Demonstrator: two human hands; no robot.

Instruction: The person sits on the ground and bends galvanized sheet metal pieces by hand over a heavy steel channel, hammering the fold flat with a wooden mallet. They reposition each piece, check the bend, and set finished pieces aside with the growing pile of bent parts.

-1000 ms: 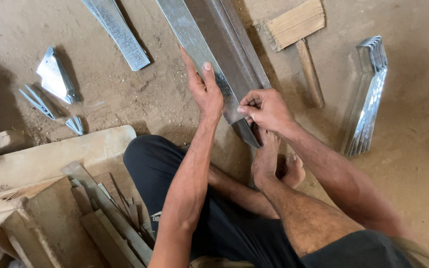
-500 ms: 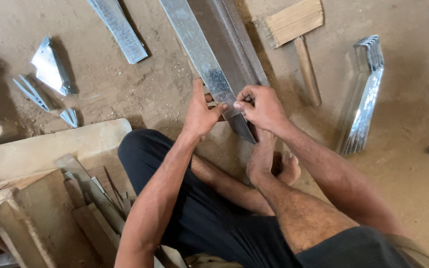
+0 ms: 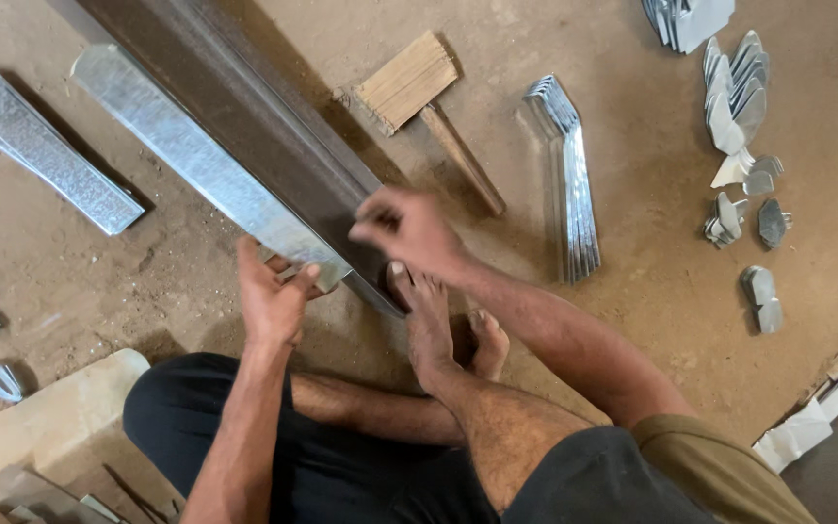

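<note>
No bins or boxes here, everything's just on the dirt floor (image 3: 632,320). The galvanized metal strip (image 3: 196,165) lies along a dark angle iron (image 3: 273,146), long axis running upper-left to lower-right. Left hand (image 3: 273,296) grasps its near end, right hand (image 3: 409,228) is blurred, fingers curled over the iron; can't tell its grip.

Bare brown packed-earth floor (image 3: 632,291), dusty, carries everything. Landmark: long dark steel angle bar (image 3: 244,126), lying diagonally from upper left toward centre. Long shiny galvanised sheet-metal strip (image 3: 206,180) lies alongside bar, on its left, touching. Shorter galvanised tapered strip (image 3: 41,146) well left of bar. Wooden mallet with pale block head (image 3: 419,97) just right of bar. Stack of bent galvanised strips (image 3: 569,175) farther right. Small cut metal pieces, rounded tips (image 3: 739,107), far right of bar. Pale wooden board (image 3: 31,427) below bar, lower left.
</note>
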